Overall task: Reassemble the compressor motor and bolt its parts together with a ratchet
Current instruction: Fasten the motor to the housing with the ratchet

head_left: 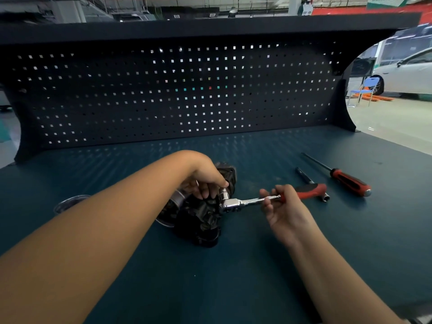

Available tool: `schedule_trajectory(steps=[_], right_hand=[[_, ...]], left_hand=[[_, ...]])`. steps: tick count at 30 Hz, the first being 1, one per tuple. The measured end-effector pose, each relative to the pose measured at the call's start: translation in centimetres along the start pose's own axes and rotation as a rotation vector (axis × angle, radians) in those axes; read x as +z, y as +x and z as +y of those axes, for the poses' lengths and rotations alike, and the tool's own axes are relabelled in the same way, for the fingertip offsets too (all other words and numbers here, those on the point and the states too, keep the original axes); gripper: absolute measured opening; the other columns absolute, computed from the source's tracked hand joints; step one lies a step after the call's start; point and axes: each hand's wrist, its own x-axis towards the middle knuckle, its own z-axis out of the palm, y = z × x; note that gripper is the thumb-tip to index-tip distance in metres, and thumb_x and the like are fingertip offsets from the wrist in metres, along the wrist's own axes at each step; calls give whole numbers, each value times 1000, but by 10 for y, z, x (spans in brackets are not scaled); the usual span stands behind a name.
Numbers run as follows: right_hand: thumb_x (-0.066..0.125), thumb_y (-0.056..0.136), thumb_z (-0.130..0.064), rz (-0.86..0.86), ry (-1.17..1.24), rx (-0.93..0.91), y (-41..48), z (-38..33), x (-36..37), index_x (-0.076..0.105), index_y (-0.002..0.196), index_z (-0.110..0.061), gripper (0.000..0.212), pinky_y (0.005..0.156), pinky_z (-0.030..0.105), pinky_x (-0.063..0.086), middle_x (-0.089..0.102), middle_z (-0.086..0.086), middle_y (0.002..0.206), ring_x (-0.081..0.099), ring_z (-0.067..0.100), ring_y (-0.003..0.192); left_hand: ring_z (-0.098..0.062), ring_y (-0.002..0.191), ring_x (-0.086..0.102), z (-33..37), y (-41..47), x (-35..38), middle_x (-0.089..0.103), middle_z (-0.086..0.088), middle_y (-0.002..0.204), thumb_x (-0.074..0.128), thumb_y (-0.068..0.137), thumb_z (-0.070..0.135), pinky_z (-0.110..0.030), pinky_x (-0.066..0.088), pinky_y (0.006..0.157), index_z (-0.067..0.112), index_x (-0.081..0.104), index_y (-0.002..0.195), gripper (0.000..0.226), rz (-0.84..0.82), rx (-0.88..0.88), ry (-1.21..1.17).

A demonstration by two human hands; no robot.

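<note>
Our two bare forearms reach in from the bottom edge and meet over the middle of the dark teal workbench [257, 277]. We have the left hand [205, 181] bent down over the top of the compressor motor [201, 216], fingers curled round its upper edge, with one fingertip touching the chrome socket [224, 194]. The motor is a dark, grimy lump that sits on the bench just left of centre, a shiny ring showing on its left side under our wrist. The ratchet [243, 202] lies roughly level, its head seated on the socket at the motor's upper right corner and its chrome handle running out to the right. We pinch the far end of that handle in the right hand [284, 211], thumb and fingers closed round it, palm turned up toward us. Just behind the right hand a T-handle wrench [311, 189] with a red grip lies on the bench, and further right, apart from it, lies a screwdriver [346, 180] with a red and black handle, its shaft pointing away to the back left. A small round dish [70, 203] peeks out beyond our left forearm. A black pegboard [175, 94] stands along the back of the bench, and past its right end we see a white car [409, 73] and a blue chair [367, 88].
</note>
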Motion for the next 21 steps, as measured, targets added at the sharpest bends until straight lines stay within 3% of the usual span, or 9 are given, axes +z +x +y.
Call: schedule_trajectory(steps=[5,10,12,16,21], right_hand=[[44,93,-9,47,14,-40,2,-1,-2,43,68,-9,25,32,12,38,63,8,50,49,7,31],[40,92,-11,44,-65,-82,1,-13,-12,40,68,-12,25,28,12,28,59,4,47,39,5,28],[41,92,-12,41,-159,-136,2,-21,-13,41,68,-12,23,29,12,25,60,3,48,39,6,28],[45,91,-11,84,-443,-220,15,-38,-15,40,74,-13,18,29,12,22,61,6,47,36,8,28],[41,97,-12,57,-662,-34,40,-40,-14,35,80,-13,18,28,7,16,58,9,42,28,4,23]], left_hand=[[-12,55,54,-9,-4,5,58,-2,62,37,101,33,-16,36,45,10,60,69,46,86,70,-159],[-18,78,53,-25,-6,17,57,0,90,55,90,40,-30,46,72,8,68,100,36,428,146,70],[-19,85,54,-28,-7,23,56,0,96,60,84,45,-34,48,79,7,67,103,43,449,149,66],[-18,82,53,-23,-7,31,61,-1,97,62,81,47,-33,48,75,12,64,97,39,487,184,142],[-21,96,59,-17,-4,30,65,-4,106,65,80,46,-35,51,82,9,64,106,45,519,200,168]])
